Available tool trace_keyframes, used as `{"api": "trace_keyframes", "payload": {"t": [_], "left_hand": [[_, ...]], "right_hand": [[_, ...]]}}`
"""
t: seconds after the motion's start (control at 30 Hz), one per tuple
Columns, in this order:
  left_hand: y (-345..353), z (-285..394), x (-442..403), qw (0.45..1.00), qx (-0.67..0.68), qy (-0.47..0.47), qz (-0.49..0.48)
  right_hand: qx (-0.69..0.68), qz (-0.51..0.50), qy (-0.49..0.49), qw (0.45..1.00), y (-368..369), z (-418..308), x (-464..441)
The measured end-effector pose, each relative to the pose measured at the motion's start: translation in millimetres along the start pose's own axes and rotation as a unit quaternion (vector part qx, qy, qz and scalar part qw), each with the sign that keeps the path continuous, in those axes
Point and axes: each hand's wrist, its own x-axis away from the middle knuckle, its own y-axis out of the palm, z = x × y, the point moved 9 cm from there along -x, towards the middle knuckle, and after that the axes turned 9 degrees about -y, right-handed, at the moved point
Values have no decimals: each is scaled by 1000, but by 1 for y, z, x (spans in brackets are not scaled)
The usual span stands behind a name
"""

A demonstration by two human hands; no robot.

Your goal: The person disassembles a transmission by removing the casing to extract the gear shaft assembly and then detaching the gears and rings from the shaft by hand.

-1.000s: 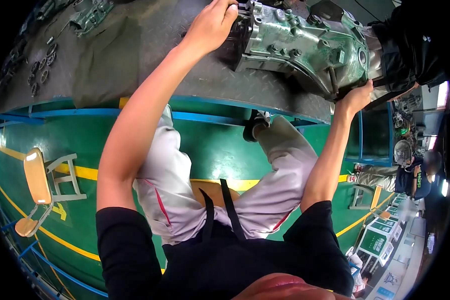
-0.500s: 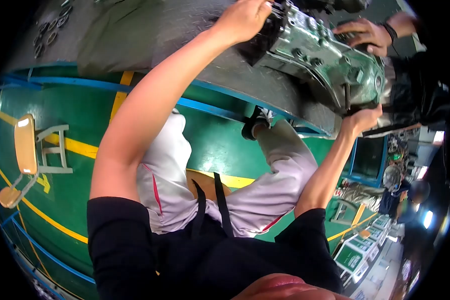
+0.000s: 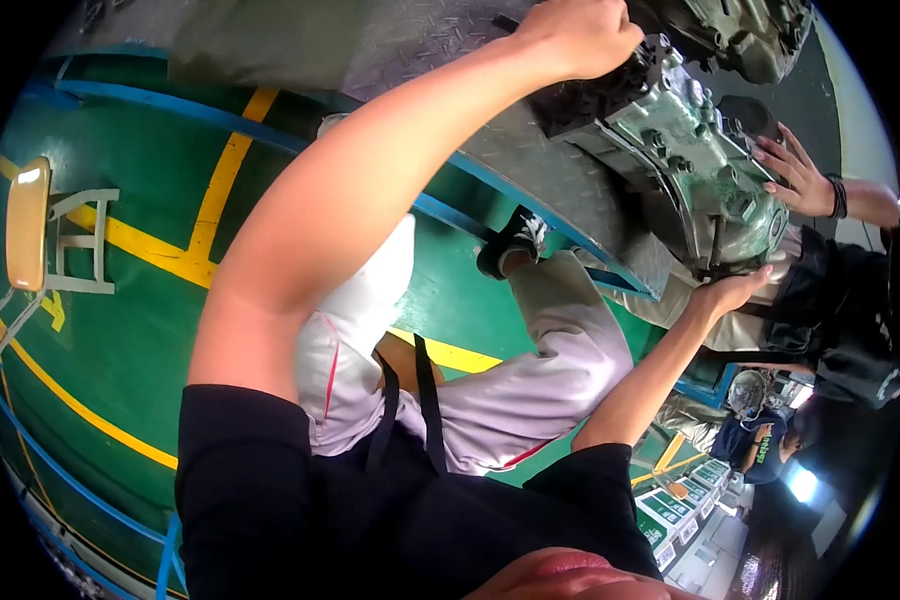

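Head view: a bulky, ribbed, green-tinted grey metal casing [image 3: 695, 165] sits between the person's hands, at the near edge of the dark, patterned metal bench [image 3: 510, 160]; how much of its weight rests there cannot be told.
Left hand: the left hand [image 3: 588, 40] is clamped on the casing's narrower end, fingers curled; exactly what they wrap is hidden.
Right hand: the right hand [image 3: 735, 290], well apart from the left, grips the lower rim of the flared end, its underside hold partly out of sight.
Casing's weight: probably heavy, and heavier toward the right hand, so a two-ended hold suits it.
Casing's walls: stiff cast metal by the look, unlikely to give; any oil on them could make them slippery.
Best holds: the flared rim by the right hand and the solid end by the left, rather than the thin dark rod [image 3: 717, 240] just above the right hand.
Beside the flared end: a co-worker's hand [image 3: 800, 180], above the right hand, touches the casing.
Beyond the left hand: a brownish-grey metal casting [image 3: 750, 35].
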Motion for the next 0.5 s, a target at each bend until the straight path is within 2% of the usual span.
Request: {"api": "trace_keyframes", "payload": {"t": [0.1, 0.13, 0.2, 0.23, 0.27, 0.33, 0.4, 0.5], "left_hand": [[1, -1, -4, 998, -13, -66, 18], [1, -5, -5, 994, -21, -103, 17], [-1, -2, -4, 994, -12, -104, 16], [0, -5, -5, 992, -22, -119, 16], [2, -9, -6, 990, -31, -135, 16], [5, -13, -8, 989, -32, -141, 27], [7, -16, -10, 986, -47, -155, 36], [13, -24, -16, 987, -24, -122, 97]], "right_hand": [[-66, -47, 25, 996, 13, 1, 13], [-61, -49, 20, 997, 14, 0, 12], [-23, -48, -21, 998, 16, -10, 6], [22, 3, -19, 1000, 8, -18, 5], [20, 3, -25, 999, 10, -19, 4], [36, -16, -98, 994, 12, -31, 2], [16, -14, -100, 995, 9, -34, 1], [11, -23, -106, 994, -1, -21, -15]]}}
